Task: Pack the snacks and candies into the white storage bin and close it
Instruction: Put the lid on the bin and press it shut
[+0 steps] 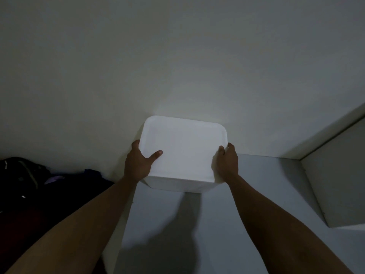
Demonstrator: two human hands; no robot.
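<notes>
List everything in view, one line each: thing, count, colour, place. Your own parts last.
bin: one, white, lid on, at the back of the shelf by the wall
shelf: one, pale grey, below the bin
wall: one, off-white, behind the bin
panel: one, white, right of the shelf
heap: one, black and purple, far left, too dark to identify
left grip: one hand, holds the bin's left side, thumb on the lid
right grip: one hand, holds the bin's right side

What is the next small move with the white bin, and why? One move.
Probably press the lid down at both sides to seat it: it covers the white bin, the left hand grips the bin's left side, thumb on top, the right hand grips the right side; whether it has clicked shut is not visible.
</notes>
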